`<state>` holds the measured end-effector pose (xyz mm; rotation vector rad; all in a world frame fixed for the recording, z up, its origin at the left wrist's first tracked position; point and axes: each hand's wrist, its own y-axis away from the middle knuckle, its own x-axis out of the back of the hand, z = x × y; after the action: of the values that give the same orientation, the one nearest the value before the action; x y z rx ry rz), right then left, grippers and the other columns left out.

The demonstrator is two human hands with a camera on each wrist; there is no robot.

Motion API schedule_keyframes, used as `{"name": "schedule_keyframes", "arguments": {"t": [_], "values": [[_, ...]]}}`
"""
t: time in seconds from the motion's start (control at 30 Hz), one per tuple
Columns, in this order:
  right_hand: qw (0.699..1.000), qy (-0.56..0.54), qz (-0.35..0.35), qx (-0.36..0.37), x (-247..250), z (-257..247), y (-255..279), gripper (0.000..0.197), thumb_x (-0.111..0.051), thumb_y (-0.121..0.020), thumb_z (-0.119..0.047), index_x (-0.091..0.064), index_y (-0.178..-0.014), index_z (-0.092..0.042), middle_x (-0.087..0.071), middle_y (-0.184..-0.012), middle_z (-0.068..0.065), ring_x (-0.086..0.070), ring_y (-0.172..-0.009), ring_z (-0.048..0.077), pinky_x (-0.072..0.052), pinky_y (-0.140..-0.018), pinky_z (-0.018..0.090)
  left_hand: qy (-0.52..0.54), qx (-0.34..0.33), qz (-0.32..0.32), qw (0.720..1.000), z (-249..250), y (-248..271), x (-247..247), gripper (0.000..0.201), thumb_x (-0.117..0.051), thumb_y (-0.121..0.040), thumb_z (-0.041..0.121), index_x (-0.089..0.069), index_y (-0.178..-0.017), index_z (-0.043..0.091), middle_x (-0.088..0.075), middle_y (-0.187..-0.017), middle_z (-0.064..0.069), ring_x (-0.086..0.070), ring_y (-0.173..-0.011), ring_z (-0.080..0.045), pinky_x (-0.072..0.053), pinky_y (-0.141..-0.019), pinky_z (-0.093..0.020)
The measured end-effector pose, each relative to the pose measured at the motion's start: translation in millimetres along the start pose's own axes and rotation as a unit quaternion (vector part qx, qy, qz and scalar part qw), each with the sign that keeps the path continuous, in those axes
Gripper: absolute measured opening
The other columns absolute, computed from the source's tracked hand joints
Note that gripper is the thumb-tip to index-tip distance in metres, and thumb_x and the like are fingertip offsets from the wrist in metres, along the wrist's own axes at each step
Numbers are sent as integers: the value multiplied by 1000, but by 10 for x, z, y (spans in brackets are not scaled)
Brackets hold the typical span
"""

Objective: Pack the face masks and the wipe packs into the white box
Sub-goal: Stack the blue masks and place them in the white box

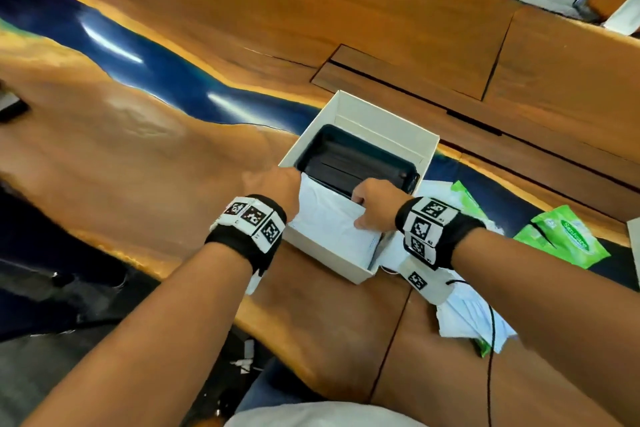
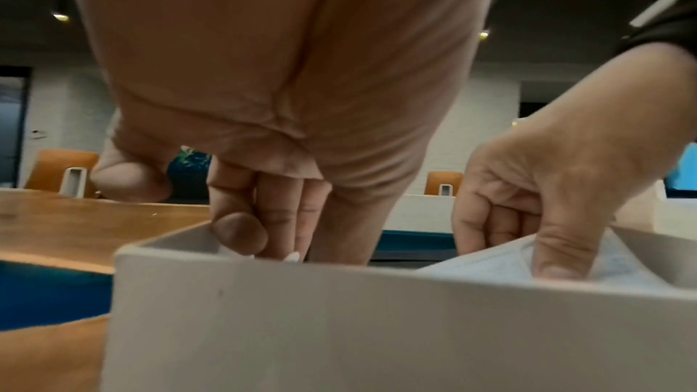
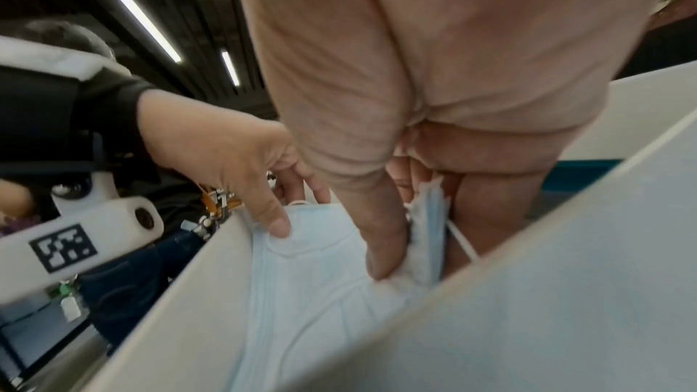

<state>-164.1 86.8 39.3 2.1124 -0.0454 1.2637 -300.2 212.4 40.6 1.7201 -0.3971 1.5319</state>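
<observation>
The white box (image 1: 328,256) stands open on the wooden table, with a black tray (image 1: 356,158) lying in its far part. Both hands hold a stack of pale blue face masks (image 1: 329,218) upright inside the near wall. My left hand (image 1: 293,184) pinches the stack's left end, thumb on the front face. My right hand (image 1: 358,211) pinches the right end (image 3: 428,234) between thumb and fingers. In the left wrist view my fingers (image 2: 241,231) curl down over the box rim (image 2: 339,279). Two green wipe packs (image 1: 564,239) (image 1: 467,198) lie on the table right of the box.
More face masks (image 1: 467,315) lie loose on the table under my right forearm. A dark flat object (image 1: 12,109) sits at the table's left edge. Behind the box the table has a hinged inset panel (image 1: 398,76) and a blue resin strip (image 1: 156,73).
</observation>
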Motion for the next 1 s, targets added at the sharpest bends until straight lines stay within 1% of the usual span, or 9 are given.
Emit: {"name": "schedule_keyframes", "arguments": {"t": [0.1, 0.17, 0.37, 0.5, 0.6, 0.7, 0.77, 0.9, 1.0], "values": [[998, 35, -35, -26, -101, -57, -139, 19, -71, -77, -10, -55, -71, -2, -40, -74, 7, -39, -63, 18, -25, -48, 23, -75, -27, -6, 997, 49, -26, -52, 29, -52, -88, 8, -59, -115, 18, -66, -111, -5, -61, -106, -29, -40, -92, -40], [997, 62, -53, -16, -165, -89, -194, 45, -72, -77, -9, -33, -56, -11, -28, -60, 4, -26, -50, 17, -20, -45, 23, -91, -38, -27, 995, 61, -30, -83, 29, -51, -89, 9, -59, -116, 17, -65, -112, -5, -60, -109, -28, -39, -95, -42], [990, 134, -30, -12, -25, -123, -126, 48, -75, -81, -33, -34, -63, -16, -40, -61, 1, -38, -51, 15, -29, -45, 24, -103, -49, -44, 993, 67, -17, -61, 31, -50, -87, 5, -59, -112, 20, -65, -106, -4, -57, -107, -26, -35, -101, -52], [992, 128, 16, 3, 101, -117, -43, 41, -74, -82, -33, -45, -62, -13, -50, -61, 4, -48, -53, 21, -41, -52, 27, -84, -74, -13, 994, 87, -28, -11, 23, -54, -90, 13, -60, -111, 21, -66, -104, -2, -59, -105, -25, -39, -98, -47], [998, 56, -5, 6, 102, -69, 47, 29, -75, -81, -37, -68, -80, -8, -68, -80, 7, -64, -74, 26, -53, -66, 33, -27, -117, -26, 992, 188, -50, 74, 24, -55, -95, 29, -61, -117, 22, -65, -113, -4, -60, -109, -26, -43, -89, -38], [996, -58, 55, 27, 176, 89, 215, 18, -74, -81, -31, -74, -84, -13, -71, -86, 1, -65, -79, 20, -54, -71, 33, 47, -172, -26, 984, 424, -14, 193, 20, -56, -92, 35, -66, -106, 25, -65, -95, 2, -62, -95, -26, -45, -72, -32], [986, -128, 101, 33, 239, 240, 359, 15, -74, -81, -27, -74, -86, -14, -71, -87, 0, -65, -81, 18, -55, -73, 32, 85, -207, -17, 974, 625, 32, 263, 14, -57, -91, 32, -65, -100, 25, -61, -88, 2, -62, -91, -25, -41, -67, -31], [968, -199, 154, 23, 286, 622, 626, 15, -75, -80, -27, -70, -90, -16, -71, -91, -1, -68, -85, 15, -57, -79, 36, 141, -249, -1, 958, 1059, 80, 348, 17, -58, -92, 29, -64, -105, 21, -69, -98, -4, -63, -93, -29, -51, -77, -37], [958, -232, 169, -18, 266, 995, 845, 21, -76, -80, -27, -68, -95, -15, -70, -95, 1, -68, -89, 16, -56, -84, 39, 167, -268, -13, 949, 1402, 124, 334, 29, -57, -94, 31, -61, -121, 20, -69, -105, -3, -62, -100, -26, -52, -85, -37]]}}
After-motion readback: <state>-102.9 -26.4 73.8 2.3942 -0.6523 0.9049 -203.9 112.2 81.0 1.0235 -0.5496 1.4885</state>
